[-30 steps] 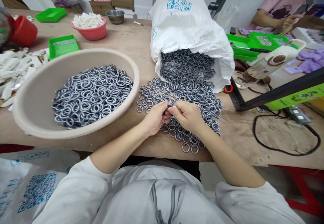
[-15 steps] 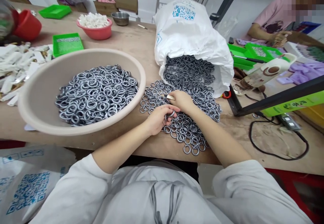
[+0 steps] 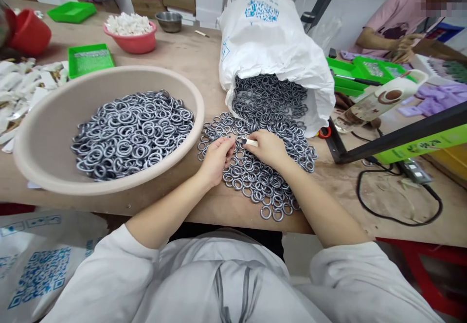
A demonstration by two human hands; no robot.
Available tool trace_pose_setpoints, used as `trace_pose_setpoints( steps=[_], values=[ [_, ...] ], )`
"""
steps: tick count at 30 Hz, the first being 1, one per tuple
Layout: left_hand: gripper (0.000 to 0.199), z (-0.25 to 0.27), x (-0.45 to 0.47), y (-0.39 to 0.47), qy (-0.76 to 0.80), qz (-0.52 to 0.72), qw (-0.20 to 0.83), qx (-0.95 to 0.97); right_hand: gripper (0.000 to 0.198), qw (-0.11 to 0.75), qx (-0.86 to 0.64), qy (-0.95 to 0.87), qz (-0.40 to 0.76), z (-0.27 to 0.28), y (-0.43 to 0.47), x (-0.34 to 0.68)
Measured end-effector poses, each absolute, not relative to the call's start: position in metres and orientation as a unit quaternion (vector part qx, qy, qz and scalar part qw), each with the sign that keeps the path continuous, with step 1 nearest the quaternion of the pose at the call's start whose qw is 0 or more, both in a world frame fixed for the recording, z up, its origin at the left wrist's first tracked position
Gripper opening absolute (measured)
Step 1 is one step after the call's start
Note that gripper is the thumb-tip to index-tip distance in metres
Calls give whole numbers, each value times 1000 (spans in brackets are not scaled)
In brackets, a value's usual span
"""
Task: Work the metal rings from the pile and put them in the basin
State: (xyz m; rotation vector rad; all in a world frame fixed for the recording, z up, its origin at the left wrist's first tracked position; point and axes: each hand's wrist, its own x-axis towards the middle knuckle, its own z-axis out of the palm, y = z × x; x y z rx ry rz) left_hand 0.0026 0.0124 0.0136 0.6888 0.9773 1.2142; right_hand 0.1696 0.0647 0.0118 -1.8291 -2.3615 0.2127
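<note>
Dark grey metal rings lie in a loose heap on the table, spilling from the mouth of a white woven sack. Over the heap's left part, my left hand is closed with its fingertips pinched; whatever they hold is hidden. My right hand rests on the heap just across from it, fingers wrapped round a small pale-handled tool with a dark tip. That tip points toward my left fingertips, with a small gap between. Left of both hands stands a wide beige basin containing many similar rings.
Behind the basin are a green tray, a red bowl of white pieces and a metal bowl. A black metal frame, a bottle and a power cable occupy the right. A co-worker sits at the far right.
My left hand has moved left and up, away from under my right hand; the ring seen in its fingers before is now out of sight. My right hand keeps the pale-handled tool.
</note>
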Motion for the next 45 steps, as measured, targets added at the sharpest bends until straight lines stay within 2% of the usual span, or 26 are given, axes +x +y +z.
trace_pose_setpoints(
  steps=[7,10,12,15,17,19,24,31,35,40,45],
  values=[
    [22,9,5,13,442,537,647,313,26,49,-615,-783,79,14,71,175],
    [21,8,4,15,455,538,636,314,21,89,-612,-777,120,14,73,180],
    [19,7,4,17,465,535,625,328,24,172,-591,-756,221,15,70,184],
    [22,4,5,16,450,519,619,381,36,293,-490,-680,459,17,58,186],
    [28,1,6,15,419,502,630,420,42,326,-420,-619,578,16,47,183],
    [35,-1,7,14,395,493,636,444,46,339,-387,-579,633,15,38,177],
    [43,-3,7,13,390,500,623,459,45,399,-387,-587,589,14,28,165],
    [43,3,9,6,367,512,633,450,40,452,-394,-625,501,18,22,166],
    [47,3,9,3,352,500,630,479,31,469,-398,-610,499,18,21,164],
    [47,2,11,4,356,504,646,448,35,501,-416,-566,506,13,18,154],
    [50,-1,12,6,390,527,633,413,38,488,-419,-561,521,13,9,147]
  ],
)
